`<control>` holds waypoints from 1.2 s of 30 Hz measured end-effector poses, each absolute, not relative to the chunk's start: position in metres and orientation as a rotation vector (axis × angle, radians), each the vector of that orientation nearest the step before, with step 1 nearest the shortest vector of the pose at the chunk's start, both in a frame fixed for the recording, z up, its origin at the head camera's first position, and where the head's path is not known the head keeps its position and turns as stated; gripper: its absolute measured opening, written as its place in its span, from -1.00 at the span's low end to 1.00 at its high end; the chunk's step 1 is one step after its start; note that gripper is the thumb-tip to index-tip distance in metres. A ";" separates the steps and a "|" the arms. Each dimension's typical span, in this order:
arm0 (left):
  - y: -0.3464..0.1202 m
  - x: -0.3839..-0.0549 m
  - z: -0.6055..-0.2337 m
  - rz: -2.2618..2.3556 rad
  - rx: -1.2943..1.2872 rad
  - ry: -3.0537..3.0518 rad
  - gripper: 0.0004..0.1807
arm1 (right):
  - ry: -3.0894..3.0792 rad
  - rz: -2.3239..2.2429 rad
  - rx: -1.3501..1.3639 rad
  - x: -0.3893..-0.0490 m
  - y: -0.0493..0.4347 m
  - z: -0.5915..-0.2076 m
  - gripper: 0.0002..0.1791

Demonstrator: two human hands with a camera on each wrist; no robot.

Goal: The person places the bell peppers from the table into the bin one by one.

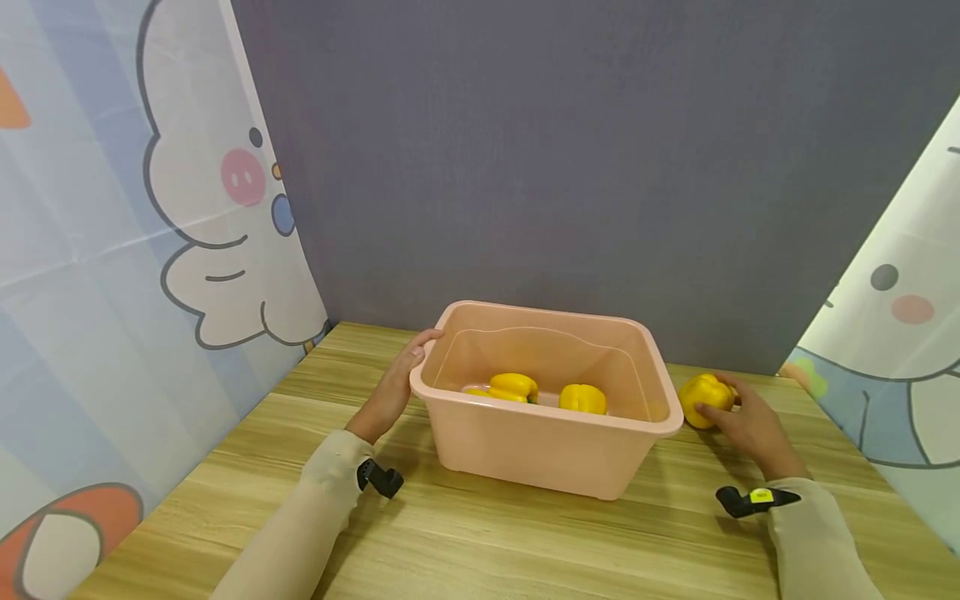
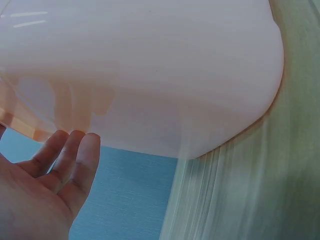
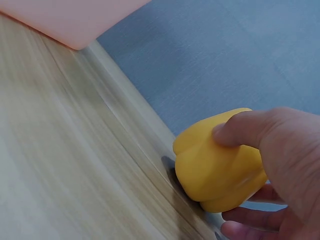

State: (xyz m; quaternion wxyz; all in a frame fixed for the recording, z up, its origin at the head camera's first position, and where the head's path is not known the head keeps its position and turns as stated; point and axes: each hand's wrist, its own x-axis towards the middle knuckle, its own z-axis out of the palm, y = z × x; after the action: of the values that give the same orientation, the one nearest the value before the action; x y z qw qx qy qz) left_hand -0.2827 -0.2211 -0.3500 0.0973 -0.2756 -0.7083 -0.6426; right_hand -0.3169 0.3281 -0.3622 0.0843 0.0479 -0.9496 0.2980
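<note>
A pink plastic bin (image 1: 525,435) stands on the table with yellow bell peppers inside, one (image 1: 582,399) near the middle and more yellow (image 1: 513,386) to its left. At the bin's left rim is my left hand (image 1: 392,390); in the left wrist view its fingers (image 2: 88,152), only slightly bent, touch the outer wall. To the right of the bin, my right hand (image 1: 756,427) grips another yellow bell pepper (image 1: 703,398), thumb on one side and fingers on the other. The right wrist view shows this pepper (image 3: 210,165) close to the tabletop.
The wood-grain table (image 1: 450,542) runs up to a dark grey panel (image 1: 540,167) behind the bin. Printed cartoon curtains hang at the left (image 1: 90,250) and right (image 1: 915,375).
</note>
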 end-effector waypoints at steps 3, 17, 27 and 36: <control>-0.221 -0.283 -0.350 -1.907 -0.816 -2.092 -0.41 | -2.840 0.882 0.120 -0.316 0.327 -0.362 -0.03; -0.220 -0.282 -0.350 -1.917 -0.824 -2.086 -0.40 | -2.763 0.881 0.099 -0.314 0.326 -0.363 -0.09; -0.221 -0.282 -0.350 -1.920 -0.818 -2.098 -0.39 | -2.733 0.920 0.021 -0.311 0.325 -0.362 -0.08; -0.221 -0.283 -0.350 -1.899 -0.818 -2.103 -0.37 | -2.726 0.929 -0.035 -0.311 0.325 -0.360 -0.06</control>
State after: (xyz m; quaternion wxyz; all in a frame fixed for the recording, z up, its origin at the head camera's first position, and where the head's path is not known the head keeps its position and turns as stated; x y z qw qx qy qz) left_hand -0.2828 -0.2210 -0.3504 0.0961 -0.2761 -0.7099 -0.6408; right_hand -0.3106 0.3246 -0.3604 0.1305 -0.0122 -0.9384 0.3197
